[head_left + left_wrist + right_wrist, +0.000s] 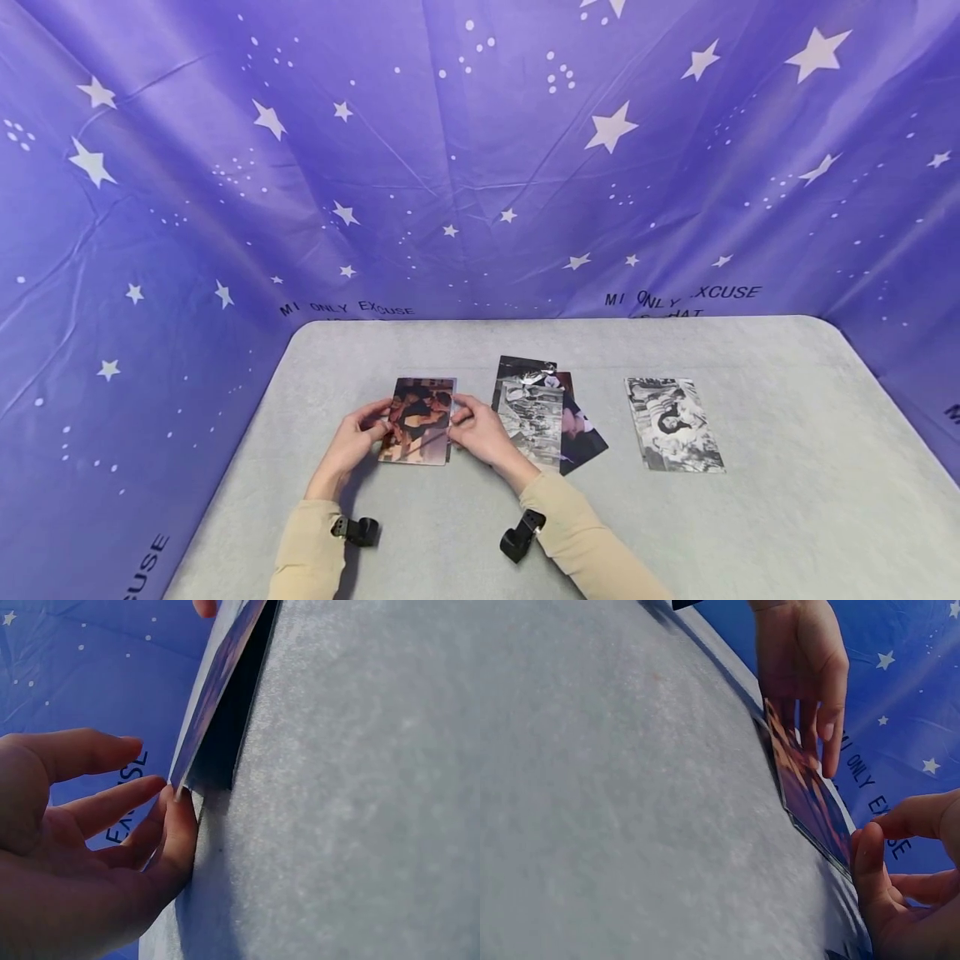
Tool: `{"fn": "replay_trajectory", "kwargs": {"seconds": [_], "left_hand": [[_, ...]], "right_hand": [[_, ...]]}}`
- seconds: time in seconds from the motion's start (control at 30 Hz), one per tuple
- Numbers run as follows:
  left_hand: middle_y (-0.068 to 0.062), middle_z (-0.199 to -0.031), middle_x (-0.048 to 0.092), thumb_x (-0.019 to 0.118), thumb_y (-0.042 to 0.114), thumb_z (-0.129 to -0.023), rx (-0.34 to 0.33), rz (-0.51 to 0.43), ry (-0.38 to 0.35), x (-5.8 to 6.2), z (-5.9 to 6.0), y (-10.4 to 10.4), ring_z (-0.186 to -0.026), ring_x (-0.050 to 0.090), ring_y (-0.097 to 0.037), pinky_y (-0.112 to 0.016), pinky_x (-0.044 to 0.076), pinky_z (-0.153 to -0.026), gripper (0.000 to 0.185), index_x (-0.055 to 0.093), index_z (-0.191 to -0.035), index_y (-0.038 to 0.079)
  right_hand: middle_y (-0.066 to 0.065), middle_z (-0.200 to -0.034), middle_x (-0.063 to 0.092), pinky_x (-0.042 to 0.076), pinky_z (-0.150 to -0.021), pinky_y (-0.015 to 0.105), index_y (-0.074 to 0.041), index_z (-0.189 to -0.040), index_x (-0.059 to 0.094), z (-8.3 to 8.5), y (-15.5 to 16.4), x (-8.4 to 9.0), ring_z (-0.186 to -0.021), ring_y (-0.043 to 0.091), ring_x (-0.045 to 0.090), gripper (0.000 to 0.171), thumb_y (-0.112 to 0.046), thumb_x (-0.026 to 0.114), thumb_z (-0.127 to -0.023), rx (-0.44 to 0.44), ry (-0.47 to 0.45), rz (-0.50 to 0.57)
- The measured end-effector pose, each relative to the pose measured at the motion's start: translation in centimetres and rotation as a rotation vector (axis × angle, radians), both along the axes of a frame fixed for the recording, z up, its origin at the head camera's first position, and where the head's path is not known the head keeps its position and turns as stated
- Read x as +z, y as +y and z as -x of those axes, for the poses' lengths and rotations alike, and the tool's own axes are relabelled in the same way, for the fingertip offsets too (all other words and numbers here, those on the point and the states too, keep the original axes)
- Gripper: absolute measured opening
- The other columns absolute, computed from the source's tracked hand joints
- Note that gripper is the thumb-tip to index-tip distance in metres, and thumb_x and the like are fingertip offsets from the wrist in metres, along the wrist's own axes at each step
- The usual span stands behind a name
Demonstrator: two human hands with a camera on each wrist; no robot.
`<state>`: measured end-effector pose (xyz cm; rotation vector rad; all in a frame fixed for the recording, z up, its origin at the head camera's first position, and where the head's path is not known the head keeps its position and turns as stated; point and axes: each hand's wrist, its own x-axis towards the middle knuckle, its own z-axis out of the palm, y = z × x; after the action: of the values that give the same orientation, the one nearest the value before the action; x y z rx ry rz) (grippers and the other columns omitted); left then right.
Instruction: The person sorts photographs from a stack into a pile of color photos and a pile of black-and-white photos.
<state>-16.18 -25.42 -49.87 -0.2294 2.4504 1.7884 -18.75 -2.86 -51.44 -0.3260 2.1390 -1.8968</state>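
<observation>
A colour photo point(416, 421) is held just above the grey table point(787, 517), its near side tilted up. My left hand point(358, 437) holds its left edge with the fingertips point(174, 801) at the corner, the thumb a little apart. My right hand point(474, 427) pinches the right edge. In the right wrist view the photo point(810, 787) slants off the table, with the right thumb point(868, 851) against its near edge and the left hand point(802, 675) over its far edge. The left wrist view shows the photo point(217, 682) edge-on with shadow under it.
A loose pile of overlapping photos point(536, 408) lies just right of my right hand. A single black-and-white photo point(672, 423) lies further right. A purple star-printed cloth point(480, 167) closes off the back and sides of the table.
</observation>
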Motion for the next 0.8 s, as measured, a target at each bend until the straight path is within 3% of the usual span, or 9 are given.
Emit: {"fn": "replay_trajectory", "kwargs": {"seconds": [0.07, 0.23, 0.57, 0.8], "left_hand": [[-0.028, -0.123, 0.055, 0.052, -0.007, -0.088, 0.005, -0.006, 0.003, -0.6, 0.1, -0.3, -0.092, 0.057, -0.016, -0.025, 0.049, -0.074, 0.044, 0.049, -0.133, -0.012], [-0.029, -0.123, 0.054, 0.048, -0.008, -0.089, 0.014, 0.008, 0.007, -0.2, -0.1, -0.4, -0.102, 0.057, -0.027, -0.031, 0.052, -0.079, 0.044, 0.049, -0.133, -0.012], [-0.029, -0.123, 0.055, 0.049, -0.008, -0.090, 0.038, -0.014, 0.022, 0.8, -0.5, 0.0, -0.107, 0.055, -0.031, -0.032, 0.052, -0.081, 0.042, 0.051, -0.131, -0.011], [-0.027, -0.119, 0.058, 0.050, -0.007, -0.090, 0.016, -0.060, 0.038, 1.0, -0.5, 1.0, -0.108, 0.056, -0.033, -0.029, 0.051, -0.081, 0.039, 0.053, -0.129, -0.010]], "right_hand": [[0.020, -0.092, 0.059, 0.053, -0.057, 0.027, 0.015, -0.132, 0.045, -0.1, 0.4, 0.3, -0.059, 0.007, 0.057, 0.060, 0.009, 0.062, -0.075, -0.005, -0.015, 0.042], [0.022, -0.093, 0.056, 0.054, -0.057, 0.030, 0.016, -0.131, 0.044, -0.1, 1.6, 0.7, -0.062, 0.009, 0.058, 0.056, 0.009, 0.061, -0.078, -0.016, -0.038, 0.117], [0.015, -0.094, 0.056, 0.054, -0.059, 0.031, 0.011, -0.129, 0.049, 0.0, 4.5, 1.3, -0.065, 0.012, 0.059, 0.047, 0.007, 0.061, -0.083, -0.045, -0.067, 0.119], [0.019, -0.096, 0.056, 0.054, -0.060, 0.030, 0.014, -0.129, 0.047, -0.2, 6.0, 1.3, -0.067, 0.014, 0.058, 0.047, 0.008, 0.060, -0.084, -0.054, -0.066, 0.143]]}}
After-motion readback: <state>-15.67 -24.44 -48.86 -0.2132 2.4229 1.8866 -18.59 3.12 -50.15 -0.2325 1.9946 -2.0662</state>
